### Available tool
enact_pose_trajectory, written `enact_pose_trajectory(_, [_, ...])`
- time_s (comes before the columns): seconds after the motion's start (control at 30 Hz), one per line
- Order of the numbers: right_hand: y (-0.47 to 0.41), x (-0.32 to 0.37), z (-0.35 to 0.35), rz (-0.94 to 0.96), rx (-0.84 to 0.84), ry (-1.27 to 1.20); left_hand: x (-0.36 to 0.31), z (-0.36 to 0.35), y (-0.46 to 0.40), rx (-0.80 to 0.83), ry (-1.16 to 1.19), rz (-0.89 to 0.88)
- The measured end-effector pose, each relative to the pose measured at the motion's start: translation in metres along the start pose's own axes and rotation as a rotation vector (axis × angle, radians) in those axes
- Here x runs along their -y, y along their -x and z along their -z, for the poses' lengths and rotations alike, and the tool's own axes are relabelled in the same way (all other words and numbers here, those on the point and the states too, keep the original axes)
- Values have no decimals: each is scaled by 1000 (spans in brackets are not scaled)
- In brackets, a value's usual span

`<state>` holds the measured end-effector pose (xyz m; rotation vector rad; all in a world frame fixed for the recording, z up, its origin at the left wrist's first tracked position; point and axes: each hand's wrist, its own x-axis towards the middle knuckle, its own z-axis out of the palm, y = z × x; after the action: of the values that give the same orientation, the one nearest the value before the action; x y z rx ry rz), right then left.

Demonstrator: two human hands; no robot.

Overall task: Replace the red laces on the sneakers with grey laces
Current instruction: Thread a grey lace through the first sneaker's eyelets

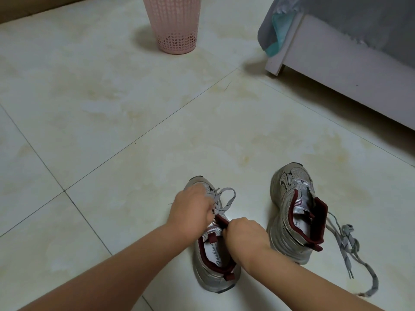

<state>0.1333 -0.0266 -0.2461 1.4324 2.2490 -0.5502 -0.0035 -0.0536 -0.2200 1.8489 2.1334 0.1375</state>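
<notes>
On the tiled floor (134, 108), the left hand (190, 212) pinches a grey lace (226, 198) on the near sneaker (208, 272) at six o'clock. The right hand (244, 236) grips its tongue. A second sneaker (292, 212) stands at four o'clock, with a loose grey lace (350, 245) beside it.

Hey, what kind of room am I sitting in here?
Probably a bedroom at home: a tiled floor, a pink plastic basket, and what looks like a white bed frame with grey bedding hanging over it.
</notes>
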Motion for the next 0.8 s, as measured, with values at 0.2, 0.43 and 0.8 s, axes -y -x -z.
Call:
enact_pose_trajectory(0.2, [-1,1,-2,-1,7,8,6,8,4,62,91,9])
enact_pose_trajectory(0.43, [0,0,-3,-2,-6,2,-12,-8,1,63,-198,0])
enact_pose_trajectory(0.8, [0,-1,-1,-35,11,-56,30,56,13,196,940,182])
